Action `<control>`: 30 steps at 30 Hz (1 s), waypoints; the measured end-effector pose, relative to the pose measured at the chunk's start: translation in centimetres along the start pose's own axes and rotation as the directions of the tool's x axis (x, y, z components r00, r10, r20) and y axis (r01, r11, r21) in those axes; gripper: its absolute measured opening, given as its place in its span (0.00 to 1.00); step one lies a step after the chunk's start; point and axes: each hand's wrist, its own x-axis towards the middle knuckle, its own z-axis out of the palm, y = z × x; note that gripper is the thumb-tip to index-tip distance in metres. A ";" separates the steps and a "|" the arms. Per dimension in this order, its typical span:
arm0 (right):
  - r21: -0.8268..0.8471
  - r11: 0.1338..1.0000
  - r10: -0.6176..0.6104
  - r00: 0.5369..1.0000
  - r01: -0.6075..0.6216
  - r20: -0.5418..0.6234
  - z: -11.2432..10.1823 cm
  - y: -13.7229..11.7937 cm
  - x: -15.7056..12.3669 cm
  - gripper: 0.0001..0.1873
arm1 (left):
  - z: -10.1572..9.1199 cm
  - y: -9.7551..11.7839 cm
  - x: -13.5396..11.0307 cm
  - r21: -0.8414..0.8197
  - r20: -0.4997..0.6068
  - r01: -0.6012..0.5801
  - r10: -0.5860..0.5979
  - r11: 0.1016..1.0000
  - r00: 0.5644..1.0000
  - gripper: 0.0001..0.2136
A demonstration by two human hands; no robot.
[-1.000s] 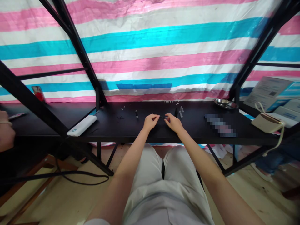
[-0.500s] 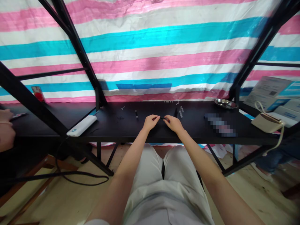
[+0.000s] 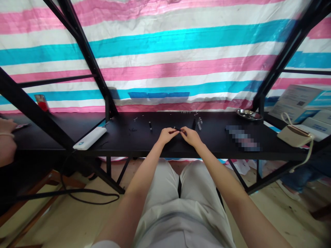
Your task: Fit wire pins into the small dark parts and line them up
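Close together above the front half of the black table (image 3: 124,139), my two hands meet fingertip to fingertip. A small, thin dark stick-like piece (image 3: 177,129) lies between them, mostly covered by fingers. My left hand (image 3: 166,135) is closed in a pinch at it, and my right hand (image 3: 191,136) pinches at its other side. Just beyond the right hand are a dark upright piece (image 3: 194,124) and a cluster of small whitish cylinders (image 3: 200,124). Left of my hands stands a small black-and-white cylinder (image 3: 150,126). What these pieces are is too small to tell.
A white power bank-like box (image 3: 90,138) lies left, near a black table-frame post. To the right are a blurred-out item (image 3: 243,137), a round metal dish (image 3: 249,114) and a beige pouch (image 3: 294,135). Another person's hand (image 3: 6,141) shows far left.
My fingertips have drawn closer together, and the dark piece between them has changed angle, one end now showing above the left fingers. Nothing else on the table has visibly moved.
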 end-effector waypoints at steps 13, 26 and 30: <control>-0.019 0.993 -0.116 0.993 0.116 -0.014 0.1 -0.3 -0.1 0.16 | -0.6 0.2 0.2 0.151 -0.353 0.263 -0.197 0.953 0.915 0.10; -0.082 0.996 -0.040 0.999 0.040 -0.001 0.6 0.0 0.2 0.15 | -5.6 -1.4 0.6 0.483 -0.445 0.657 -0.483 0.579 0.754 0.12; -0.097 0.995 -0.037 0.999 0.037 0.006 0.6 0.1 0.2 0.15 | -5.8 -2.0 0.8 0.495 -0.451 0.665 -0.488 0.560 0.747 0.13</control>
